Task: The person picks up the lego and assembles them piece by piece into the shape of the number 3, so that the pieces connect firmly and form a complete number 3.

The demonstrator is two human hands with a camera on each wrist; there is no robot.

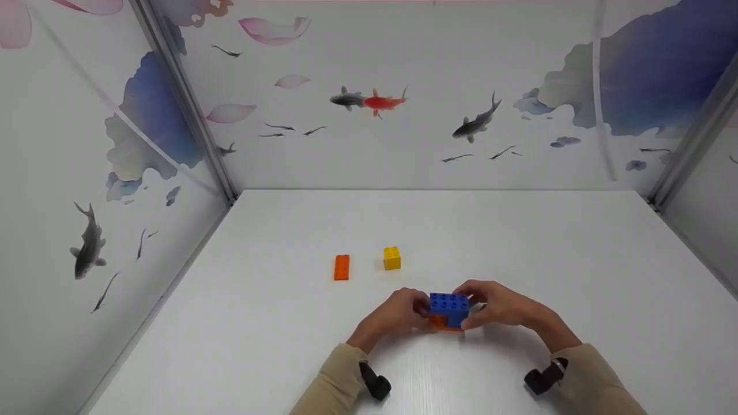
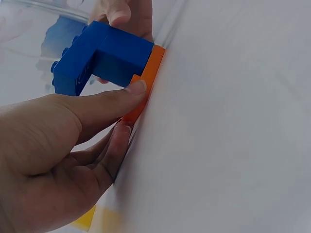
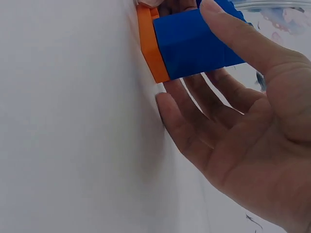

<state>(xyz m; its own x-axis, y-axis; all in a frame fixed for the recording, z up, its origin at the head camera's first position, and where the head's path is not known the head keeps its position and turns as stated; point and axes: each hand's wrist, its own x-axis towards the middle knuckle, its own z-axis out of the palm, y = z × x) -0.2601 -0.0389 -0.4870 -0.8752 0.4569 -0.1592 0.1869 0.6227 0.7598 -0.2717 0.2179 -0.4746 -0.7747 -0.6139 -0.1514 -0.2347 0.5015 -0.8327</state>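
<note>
A small stack stands on the table in front of me: a studded blue brick (image 1: 449, 301) on top, a lower blue brick (image 2: 121, 56) under one end of it, and a flat orange brick (image 2: 152, 65) as the base. The upper blue brick overhangs the orange one on the left. My left hand (image 1: 402, 311) pinches the left end of the orange brick, thumb on its upper side, fingertips at the lower edge. From the other side my right hand (image 1: 500, 303) holds the blue bricks, thumb on the near face and fingers behind, partly hidden.
Farther back on the white table (image 1: 277, 346) lie a flat orange brick (image 1: 342, 267) and, to its right, a yellow brick (image 1: 392, 258). Painted panels wall the table, with the back wall (image 1: 426, 161) beyond the loose bricks.
</note>
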